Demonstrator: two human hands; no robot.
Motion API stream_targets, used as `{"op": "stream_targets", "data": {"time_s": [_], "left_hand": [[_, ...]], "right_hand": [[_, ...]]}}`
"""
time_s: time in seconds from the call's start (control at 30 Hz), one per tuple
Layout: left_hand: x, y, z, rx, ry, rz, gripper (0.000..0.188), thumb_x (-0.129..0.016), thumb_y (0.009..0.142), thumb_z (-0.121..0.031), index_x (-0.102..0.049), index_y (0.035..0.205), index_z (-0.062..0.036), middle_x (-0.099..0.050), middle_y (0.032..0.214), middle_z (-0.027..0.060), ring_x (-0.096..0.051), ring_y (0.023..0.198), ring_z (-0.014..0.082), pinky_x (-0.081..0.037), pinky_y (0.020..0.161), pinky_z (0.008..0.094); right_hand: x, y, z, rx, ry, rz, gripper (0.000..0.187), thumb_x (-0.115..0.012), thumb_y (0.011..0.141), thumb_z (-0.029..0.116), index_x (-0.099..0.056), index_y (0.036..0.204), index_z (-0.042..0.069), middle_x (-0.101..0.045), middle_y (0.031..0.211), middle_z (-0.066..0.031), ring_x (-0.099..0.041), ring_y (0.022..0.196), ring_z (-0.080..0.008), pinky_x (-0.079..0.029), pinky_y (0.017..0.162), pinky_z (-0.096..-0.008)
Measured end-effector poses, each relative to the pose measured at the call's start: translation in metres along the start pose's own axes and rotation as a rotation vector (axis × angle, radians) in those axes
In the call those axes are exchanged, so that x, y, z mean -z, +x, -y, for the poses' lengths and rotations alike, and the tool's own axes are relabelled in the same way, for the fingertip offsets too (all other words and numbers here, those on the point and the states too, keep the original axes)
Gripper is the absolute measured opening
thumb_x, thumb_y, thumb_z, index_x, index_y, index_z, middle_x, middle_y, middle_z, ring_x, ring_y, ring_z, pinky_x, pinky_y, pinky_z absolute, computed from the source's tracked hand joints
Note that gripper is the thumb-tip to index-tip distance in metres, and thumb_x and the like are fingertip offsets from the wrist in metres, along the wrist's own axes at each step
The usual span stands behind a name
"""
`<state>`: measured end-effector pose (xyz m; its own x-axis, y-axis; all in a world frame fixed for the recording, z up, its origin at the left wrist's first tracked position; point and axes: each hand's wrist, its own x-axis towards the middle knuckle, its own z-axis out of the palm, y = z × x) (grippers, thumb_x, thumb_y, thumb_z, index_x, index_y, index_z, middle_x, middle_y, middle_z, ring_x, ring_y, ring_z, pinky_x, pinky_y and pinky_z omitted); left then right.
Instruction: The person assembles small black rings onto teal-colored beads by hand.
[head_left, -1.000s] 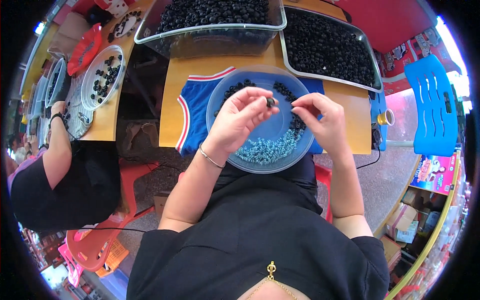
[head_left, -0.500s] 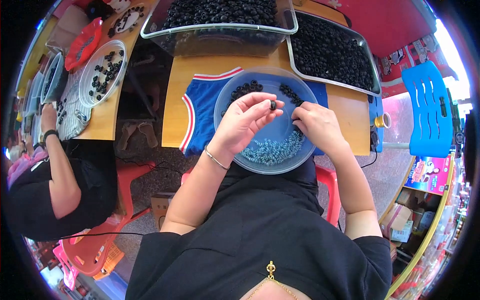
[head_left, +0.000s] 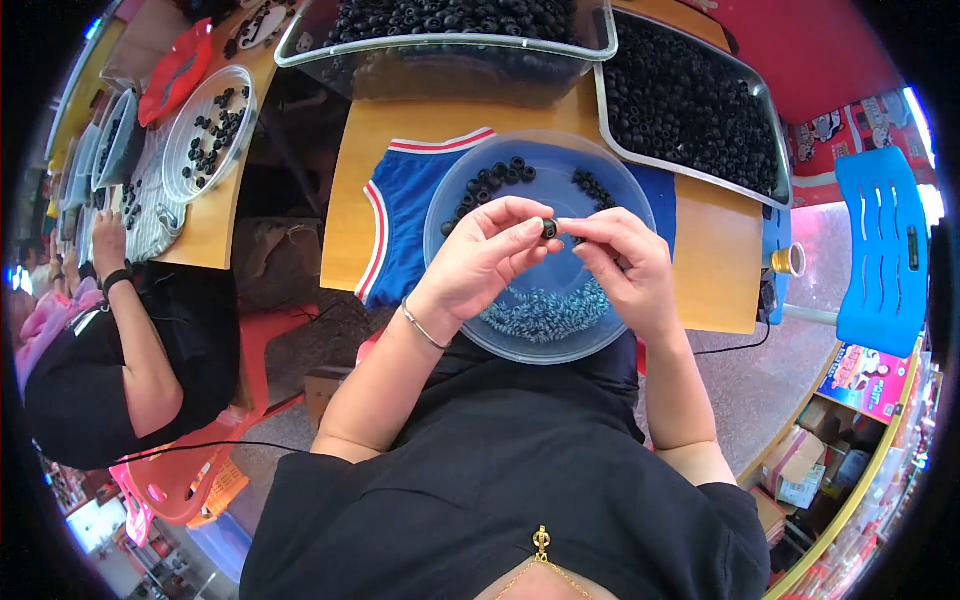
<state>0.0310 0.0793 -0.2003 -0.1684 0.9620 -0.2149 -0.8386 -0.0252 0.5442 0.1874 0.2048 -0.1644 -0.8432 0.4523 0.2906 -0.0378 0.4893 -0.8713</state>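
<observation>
My left hand (head_left: 478, 252) pinches a small round black part (head_left: 549, 229) with a hole in it, between thumb and fingertips. The fingertips of my right hand (head_left: 635, 268) are pressed together right beside that part; what they hold is too small to make out. Both hands are above a round clear plastic tray (head_left: 440, 285). Inside the tray, larger black ring-like parts (head_left: 487, 184) sit at the far left and smaller black parts (head_left: 592, 188) at the far right. A heap of tiny pale blue spring-like pieces (head_left: 545, 315) covers its near side.
A blue cloth (head_left: 400, 190) with red-white trim lies under the tray on the wooden table (head_left: 350, 210). Behind stand a clear bin (head_left: 440, 75) and a metal tray (head_left: 690, 110) of black parts. A blue chair (head_left: 880, 250) stands right; a co-worker's arm (head_left: 145, 340) is left.
My right hand has come up from the tray's right side to meet the black part in my left hand. The left hand has barely moved. The view has shifted slightly.
</observation>
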Motion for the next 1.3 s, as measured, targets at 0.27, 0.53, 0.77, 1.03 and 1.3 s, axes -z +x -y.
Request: {"op": "stream_targets", "data": {"time_s": [0.27,0.53,0.77,1.03,1.3], "left_hand": [[-0.001,0.001,0.001,0.008,0.097,-0.009,0.018,-0.060,0.093,-0.011,-0.057,0.109,-0.0028,-0.065,0.101,0.0082,-0.066,0.090,0.0161,-0.054,0.078,0.0242],[-0.006,0.000,0.001,0.004,0.112,-0.021,0.016,-0.063,0.091,-0.010,-0.059,0.105,-0.0031,-0.064,0.098,0.0060,-0.065,0.088,0.0143,-0.053,0.076,0.0235],[-0.007,-0.001,0.003,-0.008,0.134,-0.043,0.015,-0.065,0.090,-0.009,-0.060,0.103,-0.0028,-0.064,0.096,0.0050,-0.064,0.086,0.0119,-0.053,0.075,0.0235],[-0.007,0.000,0.007,-0.019,0.172,-0.046,0.014,-0.066,0.089,-0.009,-0.060,0.101,-0.0028,-0.065,0.093,0.0044,-0.064,0.084,0.0112,-0.053,0.075,0.0238],[-0.011,-0.002,0.006,-0.022,0.213,-0.044,0.012,-0.067,0.088,-0.009,-0.061,0.098,-0.0029,-0.065,0.090,0.0039,-0.063,0.081,0.0100,-0.052,0.072,0.0230]], "right_hand": [[-0.005,-0.008,-0.001,-0.147,0.134,-0.166,0.025,-0.067,0.080,-0.004,-0.069,0.103,0.003,-0.065,0.093,-0.0097,-0.063,0.081,-0.0140,-0.052,0.070,-0.0241],[-0.013,-0.009,-0.005,-0.052,0.119,-0.179,0.015,-0.073,0.077,-0.001,-0.067,0.091,0.000,-0.066,0.087,-0.0087,-0.065,0.075,-0.0150,-0.054,0.067,-0.0247],[-0.013,-0.008,-0.006,0.040,0.029,-0.170,0.016,-0.076,0.075,0.002,-0.067,0.089,0.002,-0.065,0.084,-0.0082,-0.062,0.069,-0.0131,-0.051,0.058,-0.0239],[-0.012,-0.008,-0.007,0.081,0.017,-0.172,0.016,-0.077,0.073,0.003,-0.068,0.086,0.003,-0.065,0.082,-0.0073,-0.062,0.068,-0.0124,-0.050,0.056,-0.0232],[-0.008,-0.012,-0.009,-0.069,0.145,-0.132,0.019,-0.078,0.074,0.005,-0.067,0.089,0.004,-0.062,0.079,-0.0041,-0.057,0.063,-0.0103,-0.046,0.056,-0.0212]]}}
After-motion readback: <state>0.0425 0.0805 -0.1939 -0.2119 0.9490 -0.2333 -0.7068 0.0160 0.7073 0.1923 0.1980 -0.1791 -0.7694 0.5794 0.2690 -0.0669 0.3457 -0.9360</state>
